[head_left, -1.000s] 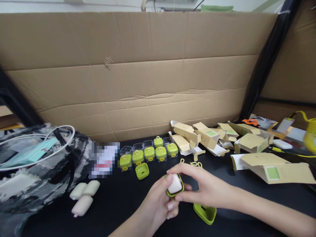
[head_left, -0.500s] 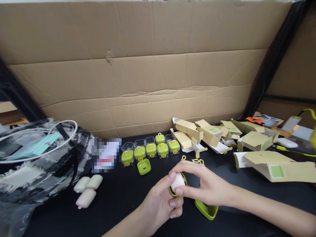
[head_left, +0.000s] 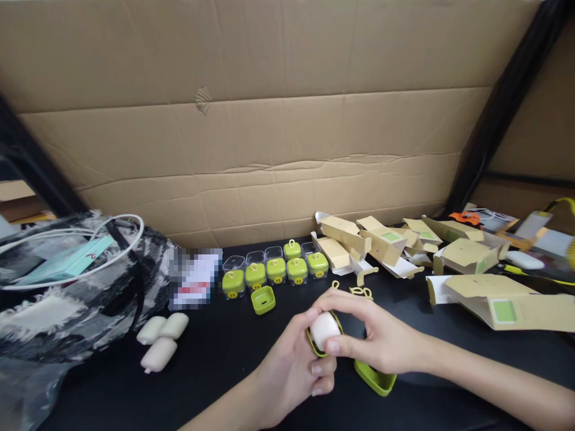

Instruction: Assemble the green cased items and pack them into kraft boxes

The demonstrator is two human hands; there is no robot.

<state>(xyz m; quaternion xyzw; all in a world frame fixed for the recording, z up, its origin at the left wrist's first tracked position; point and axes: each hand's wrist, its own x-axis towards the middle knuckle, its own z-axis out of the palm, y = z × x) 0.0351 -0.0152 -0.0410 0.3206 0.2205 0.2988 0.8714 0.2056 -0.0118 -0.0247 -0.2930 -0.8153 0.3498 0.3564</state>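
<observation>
My left hand point(head_left: 299, 365) is closed around a small green case part point(head_left: 313, 347) with a dark inside. A pale, rounded block point(head_left: 325, 330) sits partly in that green part. The thumb and forefinger of my right hand point(head_left: 381, 335) grip the block from above and the right, close to the left fingertips. How deep the block sits is hidden. Beneath my right hand lies an open green shell point(head_left: 375, 377), partly covered. Three similar pale pieces point(head_left: 159, 354) lie together on the black table at the left. A square green cap point(head_left: 263, 299) with a slot rests in front of the case row.
Several green-lidded clear cases point(head_left: 276, 272) stand in a row at the back. Opened cardboard boxes point(head_left: 498, 299) are strewn to the right. A frayed grey-black fabric bundle point(head_left: 58, 323) with a white cable point(head_left: 137, 224) takes up the left. Behind stands a cardboard wall point(head_left: 278, 137).
Both hands stay nearly in place on the green part and pale block. More of the block's face shows now, as the right thumb has shifted slightly right. The camera view has moved a little.
</observation>
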